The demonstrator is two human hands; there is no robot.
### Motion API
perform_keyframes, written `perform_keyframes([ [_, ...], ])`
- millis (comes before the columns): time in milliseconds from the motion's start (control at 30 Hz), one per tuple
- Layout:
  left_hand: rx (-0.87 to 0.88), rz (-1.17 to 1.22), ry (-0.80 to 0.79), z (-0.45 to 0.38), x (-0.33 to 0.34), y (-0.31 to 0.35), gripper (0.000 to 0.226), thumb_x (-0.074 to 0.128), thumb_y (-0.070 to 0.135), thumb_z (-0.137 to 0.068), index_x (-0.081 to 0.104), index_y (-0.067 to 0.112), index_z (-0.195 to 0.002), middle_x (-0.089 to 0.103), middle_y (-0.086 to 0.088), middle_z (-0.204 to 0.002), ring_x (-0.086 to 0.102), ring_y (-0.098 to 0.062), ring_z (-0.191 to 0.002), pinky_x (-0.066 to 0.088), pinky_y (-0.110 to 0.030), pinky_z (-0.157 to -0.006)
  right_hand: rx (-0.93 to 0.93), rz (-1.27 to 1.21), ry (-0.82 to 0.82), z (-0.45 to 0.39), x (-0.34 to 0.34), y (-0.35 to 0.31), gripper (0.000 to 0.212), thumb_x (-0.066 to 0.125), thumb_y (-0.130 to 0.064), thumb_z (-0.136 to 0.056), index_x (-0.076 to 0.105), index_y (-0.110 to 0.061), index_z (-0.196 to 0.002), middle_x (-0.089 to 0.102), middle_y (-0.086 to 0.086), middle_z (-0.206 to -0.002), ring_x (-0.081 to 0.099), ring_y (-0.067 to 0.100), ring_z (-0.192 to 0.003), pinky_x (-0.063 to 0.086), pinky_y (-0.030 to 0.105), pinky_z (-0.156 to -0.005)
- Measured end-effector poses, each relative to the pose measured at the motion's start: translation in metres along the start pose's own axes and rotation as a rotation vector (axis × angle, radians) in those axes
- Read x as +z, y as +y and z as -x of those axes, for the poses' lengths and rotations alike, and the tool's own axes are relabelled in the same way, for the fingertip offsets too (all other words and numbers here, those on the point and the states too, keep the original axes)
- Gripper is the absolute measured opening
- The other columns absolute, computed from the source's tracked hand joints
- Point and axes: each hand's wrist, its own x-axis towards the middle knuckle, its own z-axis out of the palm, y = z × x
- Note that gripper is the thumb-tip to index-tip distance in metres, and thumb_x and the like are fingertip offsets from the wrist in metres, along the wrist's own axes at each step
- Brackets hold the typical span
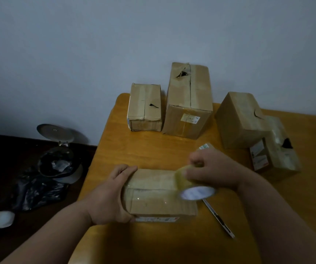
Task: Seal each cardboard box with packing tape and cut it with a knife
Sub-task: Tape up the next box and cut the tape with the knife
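Left hand clasps the cardboard box's left end near the bench's front edge; right hand grips the tape roll (slightly blurred) on the box's right end, knife beside it.

A wooden table with a rounded far-left corner stands against the wall and carries five cardboard boxes: a low box at the near middle, a small box and a tall box side by side at the far edge, and at the right a cube-shaped box touching a labelled box. A knife lies flat on the tabletop just right of the low box.
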Motion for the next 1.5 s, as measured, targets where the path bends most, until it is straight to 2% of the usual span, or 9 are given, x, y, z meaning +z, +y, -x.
perform_keyframes([
  [367, -0.103, -0.126, -0.03, 0.002, -0.008, -0.006, 0.144, 0.088, 0.063, -0.042, 0.001, 0.035, -0.152, 0.0, 0.023, -0.147, 0.028, -0.01, -0.131, 0.029, -0.016, -0.106, 0.367, 0.19, 0.083, 0.013, 0.033, 0.09, 0.042, 0.064, -0.062, -0.08, 0.054, -0.022, -0.074, 0.055, -0.004, -0.075, 0.052, 0.01, -0.068, 0.044, 0.028, -0.063],
  [433, -0.185, -0.263, -0.079, 0.001, -0.012, 0.003, 0.146, 0.086, 0.064, -0.045, -0.011, 0.037, -0.151, -0.008, 0.02, -0.151, 0.027, -0.017, -0.137, 0.03, -0.033, -0.113, 0.344, 0.246, 0.078, 0.008, 0.048, 0.093, 0.042, 0.058, -0.064, -0.083, 0.046, -0.026, -0.068, 0.048, -0.007, -0.071, 0.044, 0.007, -0.064, 0.035, 0.026, -0.06],
  [533, -0.26, -0.626, -0.109, -0.012, -0.006, 0.024, 0.147, 0.074, 0.075, -0.05, -0.037, 0.038, -0.14, -0.034, 0.014, -0.153, -0.023, -0.024, -0.147, -0.006, -0.068, -0.113, 0.284, 0.331, 0.121, -0.002, 0.069, 0.087, 0.042, 0.049, -0.062, -0.089, 0.042, -0.028, -0.066, 0.047, -0.009, -0.068, 0.046, 0.007, -0.065, 0.032, 0.029, -0.062],
  [667, -0.074, -0.665, -0.063, -0.032, 0.029, 0.059, 0.139, 0.059, 0.084, -0.057, -0.053, 0.039, -0.126, -0.039, 0.004, -0.153, -0.039, -0.026, -0.139, -0.029, -0.067, -0.102, 0.303, 0.328, 0.158, -0.009, 0.084, 0.074, 0.042, 0.046, -0.061, -0.089, 0.044, -0.025, -0.066, 0.052, -0.007, -0.068, 0.049, 0.01, -0.067, 0.033, 0.033, -0.067],
  [833, -0.023, -0.651, 0.005, -0.042, 0.039, 0.063, 0.126, 0.049, 0.088, -0.059, -0.038, 0.043, -0.139, 0.002, -0.001, -0.157, 0.0, -0.03, -0.145, -0.016, -0.071, -0.105, 0.328, 0.162, 0.128, -0.005, 0.089, 0.067, 0.041, 0.05, -0.056, -0.092, 0.048, -0.023, -0.069, 0.053, -0.005, -0.07, 0.051, 0.015, -0.068, 0.035, 0.032, -0.065],
  [1033, 0.112, -0.305, 0.098, -0.027, 0.009, 0.068, 0.122, 0.058, 0.086, -0.058, -0.023, 0.056, -0.143, 0.012, 0.006, -0.147, 0.012, -0.023, -0.14, -0.001, -0.067, -0.113, 0.235, -0.517, 0.119, 0.022, 0.01, 0.047, 0.025, 0.065, -0.045, -0.073, 0.064, -0.02, -0.073, 0.064, 0.002, -0.082, 0.059, 0.023, -0.079, 0.047, 0.034, -0.07],
  [1133, 0.151, 0.083, 0.173, -0.022, 0.006, 0.069, 0.13, 0.074, 0.076, -0.057, -0.019, 0.055, -0.145, 0.012, 0.022, -0.141, 0.027, -0.011, -0.132, 0.036, -0.038, -0.109, -0.022, -0.813, 0.062, 0.039, -0.034, 0.037, 0.035, 0.067, -0.038, -0.069, 0.062, -0.008, -0.085, 0.062, 0.006, -0.077, 0.059, 0.023, -0.071, 0.048, 0.028, -0.06],
  [1300, 0.064, 0.245, 0.099, -0.015, 0.017, 0.055, 0.146, 0.09, 0.047, -0.059, -0.034, 0.057, -0.136, 0.007, 0.025, -0.145, 0.017, 0.022, -0.127, 0.028, 0.005, -0.092, -0.071, -0.833, 0.019, 0.023, -0.011, 0.005, 0.016, 0.07, -0.036, -0.074, 0.066, -0.02, -0.073, 0.06, 0.0, -0.068, 0.057, 0.012, -0.061, 0.046, 0.021, -0.054],
  [1500, 0.185, -0.062, 0.217, -0.004, -0.006, 0.06, 0.135, 0.078, 0.072, -0.052, -0.012, 0.047, -0.151, -0.005, 0.027, -0.155, 0.013, 0.0, -0.143, 0.032, -0.028, -0.111, -0.085, -0.691, 0.144, 0.003, 0.017, -0.02, 0.031, 0.071, -0.047, -0.076, 0.064, -0.017, -0.075, 0.061, -0.001, -0.067, 0.057, 0.013, -0.062, 0.046, 0.025, -0.059],
])
